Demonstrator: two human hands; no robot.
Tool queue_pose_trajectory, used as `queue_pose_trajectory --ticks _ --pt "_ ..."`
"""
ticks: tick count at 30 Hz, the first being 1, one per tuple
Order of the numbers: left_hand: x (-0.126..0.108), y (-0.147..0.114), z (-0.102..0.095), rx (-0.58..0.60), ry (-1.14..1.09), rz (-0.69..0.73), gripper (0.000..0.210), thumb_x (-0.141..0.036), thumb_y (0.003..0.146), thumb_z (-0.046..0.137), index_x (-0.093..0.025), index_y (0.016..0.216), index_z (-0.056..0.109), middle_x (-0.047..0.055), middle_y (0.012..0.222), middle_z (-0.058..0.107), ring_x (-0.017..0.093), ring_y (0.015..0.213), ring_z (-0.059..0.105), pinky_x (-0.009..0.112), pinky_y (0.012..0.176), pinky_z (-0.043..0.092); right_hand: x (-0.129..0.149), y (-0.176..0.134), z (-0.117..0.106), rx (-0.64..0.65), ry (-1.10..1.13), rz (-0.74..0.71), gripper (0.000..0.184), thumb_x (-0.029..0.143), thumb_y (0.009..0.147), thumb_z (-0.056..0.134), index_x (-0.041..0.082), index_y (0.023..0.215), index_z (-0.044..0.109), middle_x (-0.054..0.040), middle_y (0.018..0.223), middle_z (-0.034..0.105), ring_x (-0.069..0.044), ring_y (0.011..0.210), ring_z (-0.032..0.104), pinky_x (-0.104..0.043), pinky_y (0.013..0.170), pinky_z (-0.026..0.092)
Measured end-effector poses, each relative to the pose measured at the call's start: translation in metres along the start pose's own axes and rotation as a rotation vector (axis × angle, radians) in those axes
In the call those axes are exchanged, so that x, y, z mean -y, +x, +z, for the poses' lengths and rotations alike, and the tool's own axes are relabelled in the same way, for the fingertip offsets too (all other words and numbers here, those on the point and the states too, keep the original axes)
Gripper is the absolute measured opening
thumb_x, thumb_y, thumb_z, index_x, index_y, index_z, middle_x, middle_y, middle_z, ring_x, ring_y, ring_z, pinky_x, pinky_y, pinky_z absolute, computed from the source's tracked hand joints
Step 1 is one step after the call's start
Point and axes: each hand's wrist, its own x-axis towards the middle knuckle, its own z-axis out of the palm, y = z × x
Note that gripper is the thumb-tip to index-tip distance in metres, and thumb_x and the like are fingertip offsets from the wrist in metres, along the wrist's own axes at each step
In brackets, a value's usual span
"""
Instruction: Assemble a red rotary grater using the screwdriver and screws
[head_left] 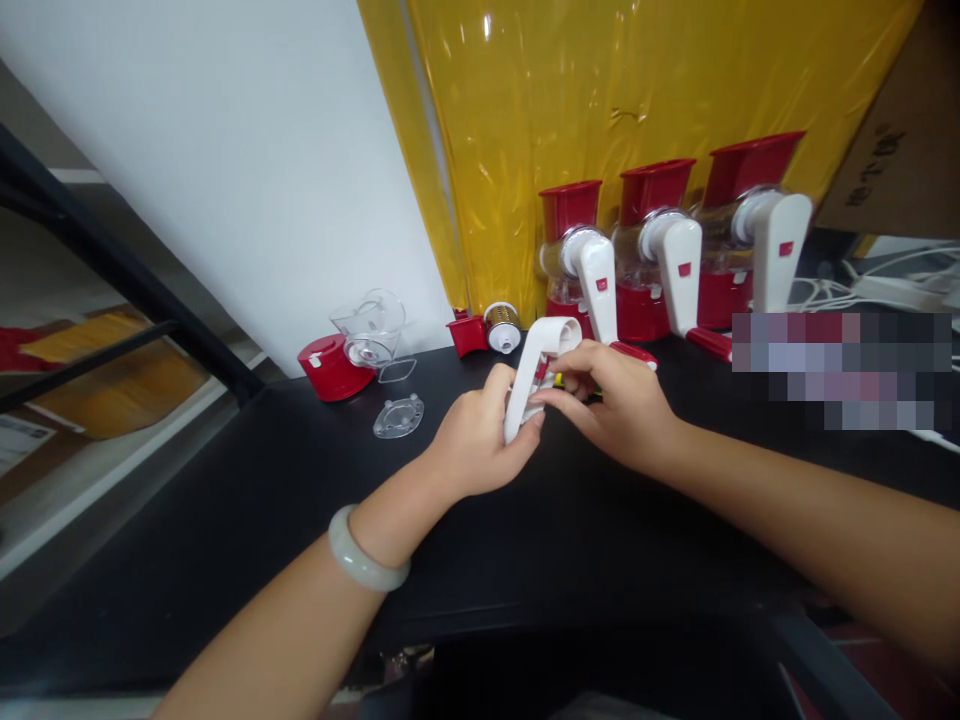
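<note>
My left hand is wrapped around the lower part of a white crank handle, raised above the black table. The handle is tilted, its hollow inner side turned to the right and its rounded end up. My right hand has thumb and forefinger closed at that inner side, beside a small red part set in the handle. The fingertips partly cover this spot. Something yellow-green shows behind my right fingers, too hidden to name.
Three assembled red-and-white rotary graters stand at the back right. Farther left lie a grater drum, a red pusher-like piece, a red base with a clear housing, and a clear plate. White cables lie at right.
</note>
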Motion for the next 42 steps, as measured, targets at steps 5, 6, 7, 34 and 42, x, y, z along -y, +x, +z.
queue_pose_trajectory --ticks 5,6,7,34,42 --pt "0.003 -0.001 -0.001 0.018 -0.028 0.012 0.020 -0.030 0.089 0.052 -0.019 0.103 0.043 -0.002 0.067 0.058 0.016 0.054 0.057 0.026 0.050 0.039 0.002 0.001 -0.001 0.008 -0.029 0.017 0.021 0.042 0.084 0.066 0.023 0.089 0.061 -0.0018 0.071 0.061 -0.014 0.062 0.056 -0.027 0.058 0.043" --pt "0.003 -0.001 -0.001 0.021 -0.035 0.016 0.020 -0.030 0.089 0.053 -0.019 0.102 0.043 -0.002 0.067 0.059 0.016 0.054 0.057 0.025 0.050 0.039 0.002 0.001 -0.001 0.004 -0.033 0.020 0.021 0.042 0.084 0.066 0.022 0.087 0.061 -0.0015 0.070 0.060 -0.014 0.061 0.055 -0.027 0.057 0.043" --pt "0.004 -0.001 -0.002 0.021 -0.044 0.018 0.020 -0.031 0.089 0.053 -0.020 0.102 0.043 -0.002 0.067 0.059 0.016 0.054 0.057 0.025 0.050 0.039 0.003 0.002 -0.002 0.001 -0.033 0.021 0.021 0.042 0.084 0.067 0.022 0.084 0.060 -0.0013 0.068 0.059 -0.013 0.061 0.055 -0.027 0.057 0.042" --pt "0.003 -0.001 0.007 0.002 -0.124 -0.103 0.020 -0.035 0.095 0.050 -0.019 0.107 0.046 0.002 0.073 0.065 0.019 0.063 0.064 0.027 0.057 0.048 0.003 0.009 0.006 0.217 0.585 0.486 0.038 0.044 0.077 0.068 0.017 0.058 0.049 0.0040 0.052 0.046 -0.007 0.049 0.038 -0.022 0.047 0.030" --pt "0.003 0.001 0.007 -0.010 -0.090 -0.105 0.020 -0.035 0.095 0.050 -0.019 0.106 0.046 0.003 0.074 0.064 0.019 0.063 0.064 0.027 0.056 0.048 0.002 0.009 0.007 0.237 0.590 0.493 0.042 0.049 0.077 0.068 0.018 0.058 0.047 0.0044 0.051 0.045 -0.007 0.047 0.038 -0.022 0.046 0.030"
